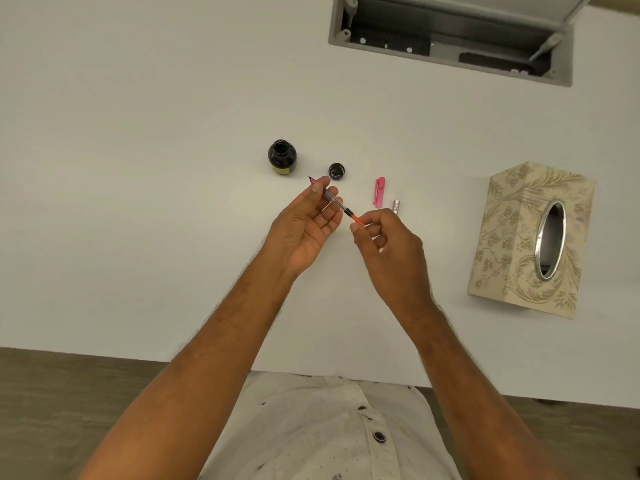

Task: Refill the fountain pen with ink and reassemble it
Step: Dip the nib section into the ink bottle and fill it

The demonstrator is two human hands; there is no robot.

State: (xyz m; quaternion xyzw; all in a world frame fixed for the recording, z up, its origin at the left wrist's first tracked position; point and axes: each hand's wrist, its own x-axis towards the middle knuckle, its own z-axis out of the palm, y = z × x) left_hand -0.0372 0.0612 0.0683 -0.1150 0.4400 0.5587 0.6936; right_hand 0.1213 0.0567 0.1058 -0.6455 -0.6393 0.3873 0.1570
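Observation:
The pen's nib section with its clear converter [335, 199] is held above the white table, nib pointing up-left toward the ink bottle. My left hand [304, 225] pinches it near the nib. My right hand [388, 244] grips the red knob at the converter's end. The open dark ink bottle [282, 156] stands just beyond the nib. Its black lid [336, 171] lies to the right of it. The pink pen cap [379, 191] and the pen barrel [396, 206], mostly hidden behind my right hand, lie on the table.
A patterned tissue box [533, 237] stands at the right. A grey recessed cable hatch [453, 36] is open at the far edge of the table [138, 168]. The table's near edge runs just before my torso.

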